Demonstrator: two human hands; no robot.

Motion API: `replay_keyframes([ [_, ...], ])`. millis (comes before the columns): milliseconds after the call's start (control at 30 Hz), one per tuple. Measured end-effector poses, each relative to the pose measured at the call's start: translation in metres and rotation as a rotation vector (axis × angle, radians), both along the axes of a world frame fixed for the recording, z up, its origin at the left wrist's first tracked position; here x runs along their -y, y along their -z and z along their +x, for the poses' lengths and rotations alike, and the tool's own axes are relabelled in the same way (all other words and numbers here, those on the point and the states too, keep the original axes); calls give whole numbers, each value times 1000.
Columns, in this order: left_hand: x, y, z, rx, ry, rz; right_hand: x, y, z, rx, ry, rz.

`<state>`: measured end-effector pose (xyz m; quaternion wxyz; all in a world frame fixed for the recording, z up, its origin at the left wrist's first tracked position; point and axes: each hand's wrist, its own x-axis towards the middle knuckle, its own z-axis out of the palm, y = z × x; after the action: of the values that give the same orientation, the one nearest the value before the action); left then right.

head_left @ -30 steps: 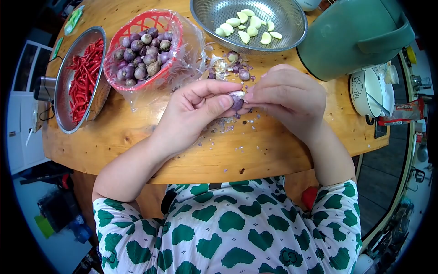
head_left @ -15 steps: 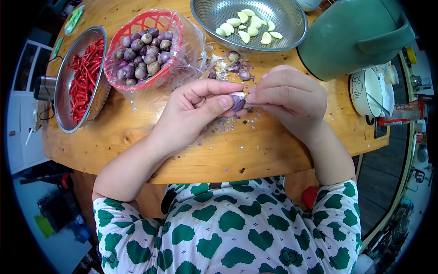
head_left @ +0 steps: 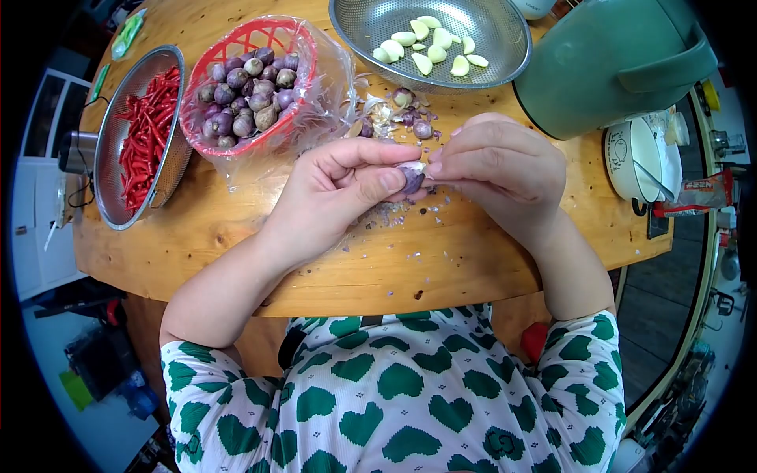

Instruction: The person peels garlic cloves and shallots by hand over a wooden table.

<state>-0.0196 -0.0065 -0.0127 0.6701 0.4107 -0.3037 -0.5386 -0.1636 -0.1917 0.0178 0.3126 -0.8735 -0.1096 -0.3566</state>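
Between the thumb and fingers of my left hand [head_left: 331,185] is a small round purple garlic bulb [head_left: 412,180]. White shows on its upper side where the skin is off. My right hand [head_left: 501,162] pinches at the bulb's right edge, its fingertips touching it; any skin between them is too small to make out. Below the hands, bits of purple skin [head_left: 386,213] lie scattered on the wooden table [head_left: 331,276]. Just beyond them sits a small pile of papery skins [head_left: 380,114] with a few loose purple bulbs [head_left: 423,128].
A red basket [head_left: 306,98] lined with clear plastic holds several purple bulbs. Left of it stands a metal colander [head_left: 175,158] of red chilies [head_left: 147,134]. Peeled cloves [head_left: 440,39] lie in another colander [head_left: 355,39]. A green jug [head_left: 583,71] and white enamel pot [head_left: 627,169] stand right.
The garlic bulb has turned slightly in my left fingers, and my right fingertips have shifted a little against it. Everything else looks the same.
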Motion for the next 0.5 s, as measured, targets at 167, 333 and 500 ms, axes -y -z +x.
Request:
replay_keyframes([
  [167,0,0,1,56,-5,-10,1,-2,-2,-76,3,21],
  [333,1,-2,4,104,1,-1,0,-1,-2,-139,-1,51],
  [500,7,-1,6,34,-69,-13,2,-2,2,-127,62,-55],
])
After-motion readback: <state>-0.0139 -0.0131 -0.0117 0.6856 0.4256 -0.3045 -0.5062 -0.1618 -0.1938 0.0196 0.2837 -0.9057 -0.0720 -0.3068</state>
